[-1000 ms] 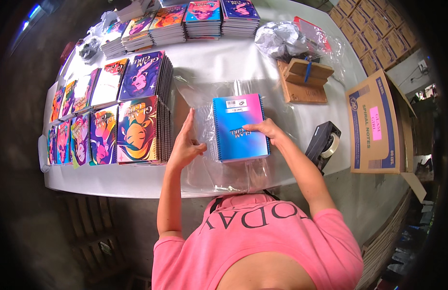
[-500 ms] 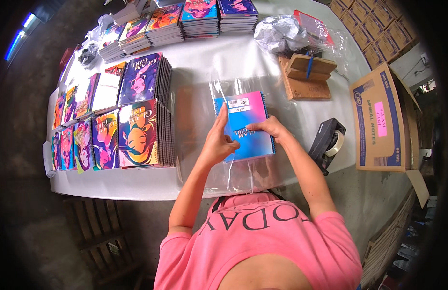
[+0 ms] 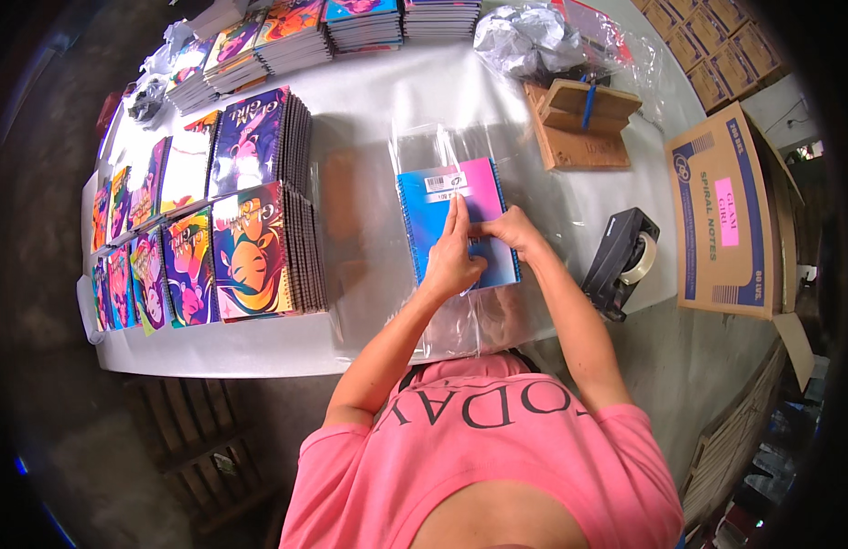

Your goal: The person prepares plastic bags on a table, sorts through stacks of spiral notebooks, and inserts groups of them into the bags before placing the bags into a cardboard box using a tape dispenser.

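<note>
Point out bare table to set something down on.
Widest bare patch of the white table: between the rear notebook stacks and the clear plastic sheet. A smaller one: between the wooden block and tape dispenser. Crowded: the left, with stacked notebooks, and the middle, where the left hand and right hand are over the blue-and-pink notebook.

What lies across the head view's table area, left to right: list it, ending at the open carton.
Near rows of colourful notebook stacks → blue-and-pink notebook → black tape dispenser → open cardboard carton.
</note>
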The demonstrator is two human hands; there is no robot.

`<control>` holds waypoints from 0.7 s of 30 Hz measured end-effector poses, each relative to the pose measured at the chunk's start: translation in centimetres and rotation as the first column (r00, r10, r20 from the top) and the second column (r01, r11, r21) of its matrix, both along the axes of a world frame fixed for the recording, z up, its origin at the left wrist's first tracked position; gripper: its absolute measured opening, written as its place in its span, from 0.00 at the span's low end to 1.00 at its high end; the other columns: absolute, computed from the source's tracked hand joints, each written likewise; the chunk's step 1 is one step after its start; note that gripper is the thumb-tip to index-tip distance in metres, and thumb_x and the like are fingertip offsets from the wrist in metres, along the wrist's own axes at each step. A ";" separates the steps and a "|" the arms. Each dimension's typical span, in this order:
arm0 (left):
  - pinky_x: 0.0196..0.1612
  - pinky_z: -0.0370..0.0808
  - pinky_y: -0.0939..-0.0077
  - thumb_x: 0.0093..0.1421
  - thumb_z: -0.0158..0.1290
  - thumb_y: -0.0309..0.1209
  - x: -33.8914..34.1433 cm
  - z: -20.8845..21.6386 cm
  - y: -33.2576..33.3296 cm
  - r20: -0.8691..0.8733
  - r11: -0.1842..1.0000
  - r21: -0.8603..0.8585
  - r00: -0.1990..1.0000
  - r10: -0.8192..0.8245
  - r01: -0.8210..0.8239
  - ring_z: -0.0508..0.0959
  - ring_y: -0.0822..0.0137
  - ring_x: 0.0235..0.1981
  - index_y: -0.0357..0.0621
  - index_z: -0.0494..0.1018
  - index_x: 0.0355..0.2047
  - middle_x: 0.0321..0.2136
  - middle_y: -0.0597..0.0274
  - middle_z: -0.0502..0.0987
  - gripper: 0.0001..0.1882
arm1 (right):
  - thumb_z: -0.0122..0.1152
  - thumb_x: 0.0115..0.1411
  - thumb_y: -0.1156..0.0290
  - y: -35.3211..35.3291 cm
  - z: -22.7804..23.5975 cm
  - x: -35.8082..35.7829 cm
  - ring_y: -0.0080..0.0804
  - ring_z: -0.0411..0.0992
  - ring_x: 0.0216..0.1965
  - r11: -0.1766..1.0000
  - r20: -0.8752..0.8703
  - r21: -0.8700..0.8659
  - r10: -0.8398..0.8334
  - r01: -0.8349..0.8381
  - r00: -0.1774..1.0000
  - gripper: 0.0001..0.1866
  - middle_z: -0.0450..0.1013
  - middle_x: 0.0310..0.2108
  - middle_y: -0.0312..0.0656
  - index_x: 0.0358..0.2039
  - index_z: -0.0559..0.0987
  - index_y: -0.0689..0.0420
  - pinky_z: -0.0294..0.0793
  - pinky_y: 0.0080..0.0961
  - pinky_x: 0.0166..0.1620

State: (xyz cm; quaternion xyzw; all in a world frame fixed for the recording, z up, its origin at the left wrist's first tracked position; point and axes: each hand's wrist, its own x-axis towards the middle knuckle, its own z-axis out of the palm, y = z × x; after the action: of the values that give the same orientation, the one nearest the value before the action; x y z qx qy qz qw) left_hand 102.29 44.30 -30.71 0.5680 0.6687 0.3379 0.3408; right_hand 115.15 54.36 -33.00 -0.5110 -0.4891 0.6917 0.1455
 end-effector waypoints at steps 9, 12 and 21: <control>0.27 0.73 0.72 0.39 0.51 0.20 -1.2 3.4 -0.6 0.212 0.998 -0.056 0.977 -0.011 0.024 0.75 0.62 0.22 0.40 0.36 0.65 0.65 0.44 0.45 0.53 | 0.76 0.35 0.70 -0.3 0.4 -0.3 0.25 0.73 0.28 0.999 0.012 0.030 -0.021 0.021 1.000 0.20 0.77 0.27 0.40 0.30 0.81 0.65 0.73 0.25 0.31; 0.32 0.74 0.71 0.39 0.52 0.22 -0.9 1.5 -0.7 0.202 0.999 -0.028 0.979 -0.023 0.029 0.77 0.55 0.31 0.41 0.36 0.65 0.64 0.43 0.45 0.54 | 0.76 0.34 0.70 -0.5 0.5 -0.1 0.25 0.73 0.28 0.999 -0.008 0.047 -0.026 0.026 1.000 0.21 0.77 0.28 0.41 0.31 0.81 0.65 0.73 0.25 0.32; 0.34 0.78 0.71 0.40 0.55 0.23 -1.1 3.5 0.5 0.580 0.987 -0.110 0.814 -0.033 0.118 0.79 0.56 0.31 0.45 0.27 0.65 0.64 0.41 0.45 0.59 | 0.72 0.39 0.64 -1.2 0.7 0.0 0.33 0.75 0.35 0.954 0.111 0.297 0.005 -0.038 0.994 0.30 0.77 0.33 0.50 0.41 0.75 0.71 0.73 0.27 0.39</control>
State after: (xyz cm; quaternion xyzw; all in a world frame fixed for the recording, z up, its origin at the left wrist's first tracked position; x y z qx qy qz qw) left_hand 101.16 44.82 -27.17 0.4397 0.5332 0.4321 0.5794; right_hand 115.17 53.15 -32.34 -0.5147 -0.6007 0.5825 0.1868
